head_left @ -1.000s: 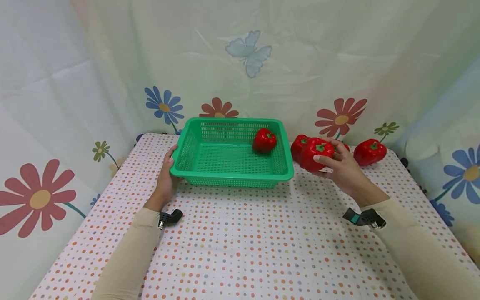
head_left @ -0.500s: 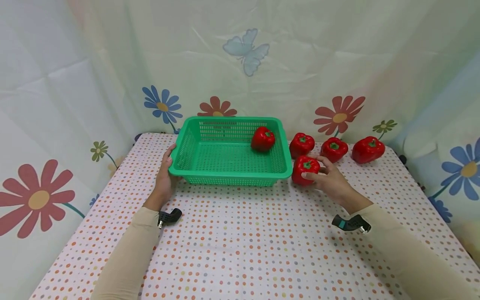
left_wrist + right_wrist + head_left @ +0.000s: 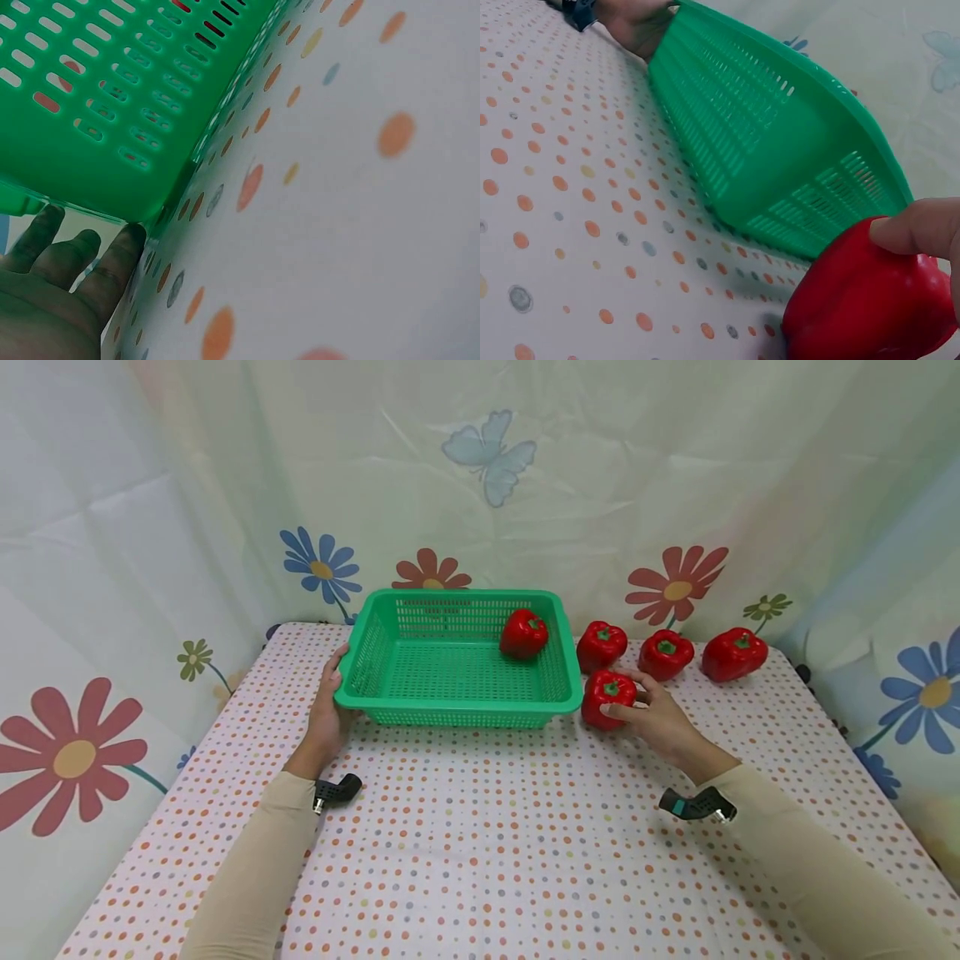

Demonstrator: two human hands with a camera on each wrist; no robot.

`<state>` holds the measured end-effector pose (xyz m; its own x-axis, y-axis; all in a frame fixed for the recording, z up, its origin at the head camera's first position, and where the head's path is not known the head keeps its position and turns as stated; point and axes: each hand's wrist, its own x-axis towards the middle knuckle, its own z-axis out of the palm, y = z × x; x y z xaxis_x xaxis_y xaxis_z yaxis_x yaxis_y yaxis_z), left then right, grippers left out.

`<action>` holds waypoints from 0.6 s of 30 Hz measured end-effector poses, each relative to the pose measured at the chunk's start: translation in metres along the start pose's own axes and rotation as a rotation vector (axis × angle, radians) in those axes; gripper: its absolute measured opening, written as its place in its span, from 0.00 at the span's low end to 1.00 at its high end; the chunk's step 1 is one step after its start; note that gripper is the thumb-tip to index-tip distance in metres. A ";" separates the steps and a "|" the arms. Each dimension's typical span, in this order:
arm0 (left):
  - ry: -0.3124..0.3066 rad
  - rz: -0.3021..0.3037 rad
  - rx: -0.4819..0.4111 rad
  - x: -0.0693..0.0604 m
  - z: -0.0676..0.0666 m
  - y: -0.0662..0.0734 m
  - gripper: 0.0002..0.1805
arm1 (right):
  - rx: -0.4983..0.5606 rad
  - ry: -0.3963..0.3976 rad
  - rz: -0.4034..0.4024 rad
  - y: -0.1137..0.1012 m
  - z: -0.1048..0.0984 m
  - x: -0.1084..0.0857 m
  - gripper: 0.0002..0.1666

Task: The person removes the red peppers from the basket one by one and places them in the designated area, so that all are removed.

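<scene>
A green plastic basket (image 3: 457,703) stands on the table with one red bell pepper (image 3: 523,634) inside at its right end. My left hand (image 3: 327,718) rests against the basket's left end; in the left wrist view its fairly straight fingers (image 3: 112,274) touch the basket wall under the rim. My right hand (image 3: 660,718) holds another bell pepper (image 3: 606,697) beside the basket's front right corner, thumb on the near side. In the right wrist view the thumb (image 3: 915,229) presses on this bell pepper (image 3: 870,307); the other fingers are mostly hidden.
Behind the right hand, more red bell peppers (image 3: 666,654) stand in a row along the table's back edge, right of the basket. A dotted cloth covers the table (image 3: 450,843). A flowered curtain (image 3: 585,485) hangs behind and at both sides.
My right hand has lowered the bell pepper and brought it left and nearer, away from the row, to beside the basket. In the last half second it barely moves. The left hand stays put.
</scene>
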<state>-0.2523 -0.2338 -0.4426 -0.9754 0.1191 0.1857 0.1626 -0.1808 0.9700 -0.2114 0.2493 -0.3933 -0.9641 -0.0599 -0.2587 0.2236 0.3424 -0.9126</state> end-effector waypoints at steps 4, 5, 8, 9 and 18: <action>-0.003 0.002 0.002 0.000 0.000 0.001 0.29 | 0.004 -0.033 0.001 -0.004 -0.001 -0.001 0.54; -0.002 0.001 0.000 0.000 0.000 0.001 0.28 | 0.003 -0.038 -0.001 -0.005 -0.001 -0.001 0.54; 0.000 -0.001 -0.004 0.000 0.001 0.001 0.28 | -0.008 -0.024 0.005 -0.009 -0.003 -0.003 0.55; -0.002 -0.002 -0.002 0.000 0.001 0.000 0.28 | -0.018 -0.014 0.001 -0.010 -0.003 -0.004 0.55; -0.006 0.011 -0.012 -0.001 -0.002 -0.001 0.28 | -0.250 0.119 -0.165 -0.063 -0.014 -0.019 0.53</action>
<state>-0.2514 -0.2354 -0.4440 -0.9726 0.1229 0.1975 0.1717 -0.1937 0.9659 -0.2087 0.2417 -0.3264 -0.9977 -0.0284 -0.0610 0.0348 0.5576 -0.8294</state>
